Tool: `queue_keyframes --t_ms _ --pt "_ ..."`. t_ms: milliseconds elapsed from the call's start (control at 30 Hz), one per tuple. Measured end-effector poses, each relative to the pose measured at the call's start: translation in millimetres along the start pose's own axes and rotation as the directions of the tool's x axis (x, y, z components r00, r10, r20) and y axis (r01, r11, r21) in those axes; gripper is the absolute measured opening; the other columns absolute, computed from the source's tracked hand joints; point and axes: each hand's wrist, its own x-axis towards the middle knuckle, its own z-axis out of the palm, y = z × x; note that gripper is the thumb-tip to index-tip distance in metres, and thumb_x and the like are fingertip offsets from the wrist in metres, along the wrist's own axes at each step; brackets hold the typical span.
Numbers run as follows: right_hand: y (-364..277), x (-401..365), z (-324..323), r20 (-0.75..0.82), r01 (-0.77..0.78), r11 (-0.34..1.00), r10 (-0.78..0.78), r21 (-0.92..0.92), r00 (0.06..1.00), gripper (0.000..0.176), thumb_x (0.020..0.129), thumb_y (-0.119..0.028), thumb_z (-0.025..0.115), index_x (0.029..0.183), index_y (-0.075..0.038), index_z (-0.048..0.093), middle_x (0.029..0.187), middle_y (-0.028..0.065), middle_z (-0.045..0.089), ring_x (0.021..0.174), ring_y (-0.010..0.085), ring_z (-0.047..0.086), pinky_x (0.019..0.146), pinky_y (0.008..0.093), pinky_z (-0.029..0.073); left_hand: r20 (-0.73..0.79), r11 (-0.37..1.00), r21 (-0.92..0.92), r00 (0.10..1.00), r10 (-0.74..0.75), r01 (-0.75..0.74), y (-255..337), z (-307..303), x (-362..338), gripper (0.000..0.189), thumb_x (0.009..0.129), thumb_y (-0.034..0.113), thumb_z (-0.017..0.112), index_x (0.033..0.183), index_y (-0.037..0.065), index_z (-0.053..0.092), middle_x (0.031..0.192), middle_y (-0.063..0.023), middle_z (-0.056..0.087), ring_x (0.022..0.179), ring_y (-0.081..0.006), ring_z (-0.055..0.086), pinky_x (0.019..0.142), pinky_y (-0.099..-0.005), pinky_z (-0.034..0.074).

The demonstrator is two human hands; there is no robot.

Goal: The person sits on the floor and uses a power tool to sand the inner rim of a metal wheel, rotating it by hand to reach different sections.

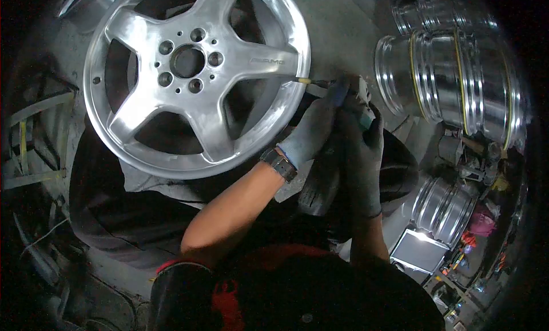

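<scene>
Grey floor spreads beneath. Left hand closes around a slim tool; right hand's grip cannot be told. Wheel sits before the lap; a slipping tip could gouge its polished spoke.

The person's gloved left hand and right hand were close together at a slim, yellow-banded tool reaching over a polished five-spoke wheel, with more shiny wheels to the right.

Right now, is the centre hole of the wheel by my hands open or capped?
Open: the centre hole of the wheel shows dark inside, with no cap over it.
</scene>
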Motion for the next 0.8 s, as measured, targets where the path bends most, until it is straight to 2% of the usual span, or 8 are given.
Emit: queue_keyframes --t_ms 167,233,433,467,533,667,733,800 --pt "30.1 0.7 -3.5 0.075 0.017 0.995 -0.024 0.096 0.997 0.047 0.1 -0.007 0.073 0.14 -0.002 0.048 0.123 0.0102 0.066 0.109 0.0178 0.066 0.094 0.0337 0.056 0.001 0.977 0.162 0.99 0.144 -0.143 8.9 -7.0 -14.1 0.043 0.115 0.033 0.049 0.139 -0.001 0.06 0.127 -0.0131 0.07 0.114 -0.0205 0.066 0.103 -0.0376 0.055" --pt "28.3 -3.4 4.8 0.068 0.047 0.999 -0.046 -0.018 0.997 0.052 0.1 -0.006 0.073 0.143 -0.003 0.046 0.126 0.0106 0.065 0.11 0.0182 0.065 0.096 0.034 0.055 0.134 0.923 -0.385 0.991 0.022 0.031 -1.5 -20.7 -10.9 0.044 0.116 0.032 0.044 0.14 -0.002 0.058 0.129 -0.0162 0.068 0.113 -0.0241 0.067 0.101 -0.041 0.057" --pt "12.8 -10.4 10.1 0.045 0.05 0.998 -0.052 0.03 0.998 0.064 0.097 -0.004 0.075 0.151 -0.004 0.04 0.129 0.0113 0.064 0.114 0.0191 0.064 0.098 0.0339 0.055 0.032 0.989 0.146 0.999 0.019 -0.023 1.5 -17.7 -6.4 0.05 0.116 0.037 0.038 0.144 -0.001 0.053 0.137 -0.0191 0.064 0.117 -0.031 0.068 0.104 -0.0432 0.057" --pt "20.7 -8.3 8.5 0.045 0.051 0.998 -0.052 0.032 0.998 0.064 0.097 -0.004 0.075 0.151 -0.004 0.04 0.129 0.0113 0.064 0.114 0.0191 0.064 0.098 0.0339 0.055 0.032 0.989 0.149 0.999 0.019 -0.023 5.4 -15.6 -11.0 0.05 0.116 0.037 0.038 0.144 -0.001 0.053 0.137 -0.0191 0.064 0.117 -0.031 0.068 0.104 -0.0432 0.057" --pt "42.5 -0.3 3.8 0.107 0.079 0.99 -0.092 0.116 0.99 0.065 0.097 -0.001 0.075 0.151 -0.003 0.039 0.129 0.0115 0.064 0.114 0.0192 0.065 0.097 0.034 0.056 0.004 0.964 -0.265 1.0 0.022 -0.02 17.3 -8.0 -22.3 0.05 0.115 0.038 0.04 0.142 -0.002 0.056 0.137 -0.0197 0.065 0.12 -0.0316 0.067 0.105 -0.0446 0.057" --pt "25.1 -4.2 15.5 0.096 0.111 0.994 -0.11 -0.013 0.989 0.063 0.097 -0.001 0.074 0.15 -0.002 0.04 0.129 0.0112 0.064 0.114 0.0192 0.065 0.096 0.0331 0.056 0.065 0.983 -0.182 0.997 0.041 -0.028 8.3 -18.1 -11.9 0.053 0.115 0.041 0.039 0.143 -0.002 0.055 0.138 -0.0205 0.065 0.123 -0.0321 0.066 0.107 -0.046 0.055" --pt "19.0 -4.6 14.2 0.075 0.071 0.996 -0.075 0.055 0.994 0.063 0.096 -0.002 0.076 0.149 -0.002 0.041 0.128 0.0105 0.064 0.113 0.0191 0.066 0.096 0.0324 0.056 -0.132 0.979 -0.14 0.983 0.13 -0.149 -7.3 -15.3 -5.0 0.056 0.115 0.043 0.038 0.145 -0.002 0.054 0.14 -0.0204 0.064 0.125 -0.0327 0.065 0.108 -0.0471 0.054" --pt "11.6 -3.8 14.3 0.06 0.055 0.998 -0.055 -0.001 0.997 0.063 0.096 -0.003 0.076 0.149 -0.002 0.042 0.129 0.0108 0.064 0.114 0.019 0.066 0.096 0.0326 0.056 -0.099 0.974 -0.193 0.99 0.103 -0.121 -5.9 -14.9 -1.4 0.056 0.115 0.043 0.038 0.145 -0.001 0.054 0.14 -0.0205 0.064 0.124 -0.0329 0.065 0.109 -0.0472 0.054"
